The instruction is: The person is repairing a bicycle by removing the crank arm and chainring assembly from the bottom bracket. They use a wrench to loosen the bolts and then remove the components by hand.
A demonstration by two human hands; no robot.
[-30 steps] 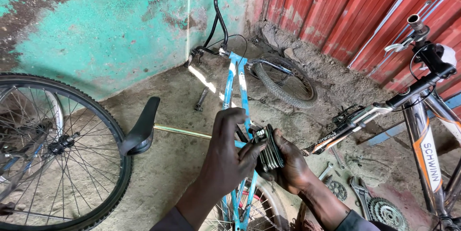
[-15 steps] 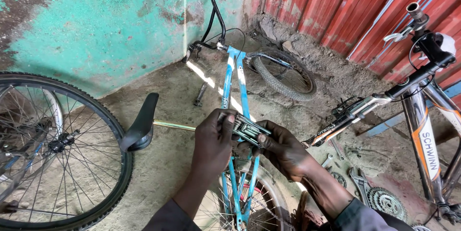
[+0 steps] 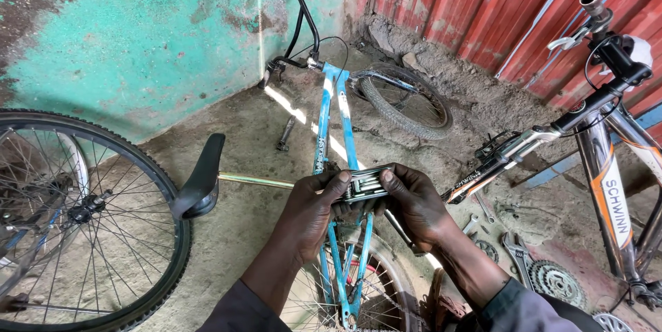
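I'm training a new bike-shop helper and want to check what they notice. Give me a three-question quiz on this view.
1. True or false: both hands grip the folding multi-tool.
2. Where does the black saddle lie?
A. bolted upright on the blue frame
B. on the ground, its seat post sticking out toward the blue frame
C. in the left hand
3. Fill in: the wrench and the toothed sprocket lie on the ground by the person's ____ arm.

Key
1. True: the left hand and the right hand hold it by its two ends, above the blue frame.
2. B
3. right
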